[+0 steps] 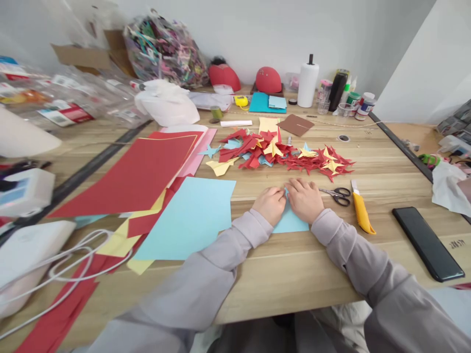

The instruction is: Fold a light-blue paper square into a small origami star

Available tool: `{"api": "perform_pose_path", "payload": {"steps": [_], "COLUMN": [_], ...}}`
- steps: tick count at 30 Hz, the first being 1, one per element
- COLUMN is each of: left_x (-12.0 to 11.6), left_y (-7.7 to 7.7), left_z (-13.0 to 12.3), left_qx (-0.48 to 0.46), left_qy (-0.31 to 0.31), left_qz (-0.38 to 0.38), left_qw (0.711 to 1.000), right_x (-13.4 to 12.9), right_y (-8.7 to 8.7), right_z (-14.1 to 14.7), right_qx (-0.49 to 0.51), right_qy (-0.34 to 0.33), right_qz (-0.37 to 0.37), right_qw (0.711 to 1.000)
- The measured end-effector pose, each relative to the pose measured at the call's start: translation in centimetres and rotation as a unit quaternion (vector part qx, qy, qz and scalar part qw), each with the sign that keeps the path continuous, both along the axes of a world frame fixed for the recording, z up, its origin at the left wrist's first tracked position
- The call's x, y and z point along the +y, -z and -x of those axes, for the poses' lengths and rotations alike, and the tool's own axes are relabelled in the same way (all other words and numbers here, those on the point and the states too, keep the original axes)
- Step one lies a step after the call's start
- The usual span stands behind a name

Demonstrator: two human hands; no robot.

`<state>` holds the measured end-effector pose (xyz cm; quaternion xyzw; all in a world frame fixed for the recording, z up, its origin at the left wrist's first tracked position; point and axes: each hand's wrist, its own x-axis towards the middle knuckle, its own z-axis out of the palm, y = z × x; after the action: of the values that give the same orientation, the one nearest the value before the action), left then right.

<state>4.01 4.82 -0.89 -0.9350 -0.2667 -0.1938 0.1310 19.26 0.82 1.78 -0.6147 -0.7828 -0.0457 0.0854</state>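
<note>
A small light blue paper (291, 221) lies on the wooden table, partly hidden under both hands. My left hand (270, 205) presses on its left side, fingers bent and close together. My right hand (304, 200) rests on its right side, with its fingers together near the paper's top. The fingertips of the two hands almost meet. Just right of my right hand are black scissors (339, 195) and a yellow-handled cutter (362, 212). Behind the hands is a heap of folded red paper stars (257, 154) with yellow and blue ones among them.
Left of the hands lie a large blue sheet (187, 220), red sheets (136, 171) and a white cable (88, 250). A black phone (429, 242) is at the right. Along the wall stand a white bottle (308, 83), small jars and a bag of scraps (165, 51).
</note>
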Motion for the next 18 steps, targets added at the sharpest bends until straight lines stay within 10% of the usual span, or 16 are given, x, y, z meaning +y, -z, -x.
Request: {"api": "perform_pose_path", "payload": {"steps": [18], "left_x": [-6.8], "left_y": [-2.2], "left_z": [6.0], "left_qx": [-0.033], "left_qy": [0.069], "left_qz": [0.021], "left_qw": [0.997], "right_x": [0.0], "right_y": [-0.3], "right_z": [-0.2], "right_qx": [0.032], "right_qy": [-0.006], "right_qz": [0.005], "right_qw": [0.999]}}
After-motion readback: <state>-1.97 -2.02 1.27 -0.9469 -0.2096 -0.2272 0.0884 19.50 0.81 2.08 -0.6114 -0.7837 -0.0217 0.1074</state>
